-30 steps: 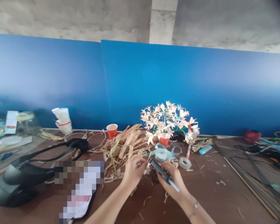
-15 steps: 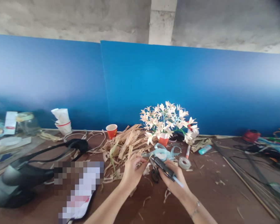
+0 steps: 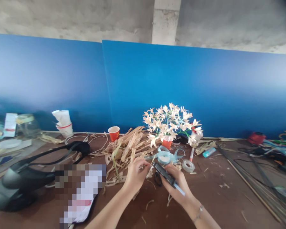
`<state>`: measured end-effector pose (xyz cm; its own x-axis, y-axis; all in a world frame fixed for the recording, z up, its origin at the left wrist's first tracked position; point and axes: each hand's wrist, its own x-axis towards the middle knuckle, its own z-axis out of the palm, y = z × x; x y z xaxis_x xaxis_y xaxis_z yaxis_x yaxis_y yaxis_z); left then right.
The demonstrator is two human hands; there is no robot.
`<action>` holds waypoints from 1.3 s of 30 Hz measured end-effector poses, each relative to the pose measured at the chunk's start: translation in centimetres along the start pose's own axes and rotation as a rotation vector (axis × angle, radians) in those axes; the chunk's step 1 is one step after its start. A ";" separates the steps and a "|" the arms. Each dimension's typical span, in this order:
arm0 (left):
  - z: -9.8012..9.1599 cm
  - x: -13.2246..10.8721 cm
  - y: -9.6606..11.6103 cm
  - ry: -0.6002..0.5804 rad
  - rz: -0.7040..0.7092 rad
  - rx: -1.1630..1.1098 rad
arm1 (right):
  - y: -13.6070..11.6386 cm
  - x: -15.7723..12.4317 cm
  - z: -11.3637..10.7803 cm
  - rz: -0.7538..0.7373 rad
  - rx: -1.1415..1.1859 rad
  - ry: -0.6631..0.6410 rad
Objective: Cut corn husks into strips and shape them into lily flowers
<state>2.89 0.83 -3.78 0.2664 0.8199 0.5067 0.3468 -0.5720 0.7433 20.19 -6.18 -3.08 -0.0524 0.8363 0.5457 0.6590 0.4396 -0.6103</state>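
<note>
My right hand is wrapped round a black glue gun, a pale glue stick poking out of its rear. The gun's nozzle points up and left, close to the fingertips of my left hand. Those fingers are pinched on a small, thin pale strip whose kind I cannot make out. Just beyond lies a heap of dry husk strips. Behind my right hand, a bunch of cream husk flowers stands in a red paper cup. A pale blue ribbon roll lies in front of it.
Right of my hands lie a clear tape roll and a turquoise tube. Black scissors handles show beneath the gun. At left are a phone, a black strapped device and a red cup. Thin sticks lie right.
My right hand and the glue gun have moved slightly left, bringing the nozzle nearer my left fingertips. My left hand stays almost in place, still pinched.
</note>
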 end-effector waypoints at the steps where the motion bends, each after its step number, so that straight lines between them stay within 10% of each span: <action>1: 0.0 0.0 0.0 -0.002 0.000 -0.001 | 0.1 0.0 0.0 0.000 0.001 0.002; 39: -0.1 0.0 0.2 -0.012 0.000 0.014 | -0.1 0.2 -0.2 -0.025 0.014 -0.020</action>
<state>2.88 0.73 -3.65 0.2769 0.8196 0.5016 0.3590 -0.5724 0.7372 20.25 -6.11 -2.81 -0.0839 0.8317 0.5488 0.6470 0.4644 -0.6048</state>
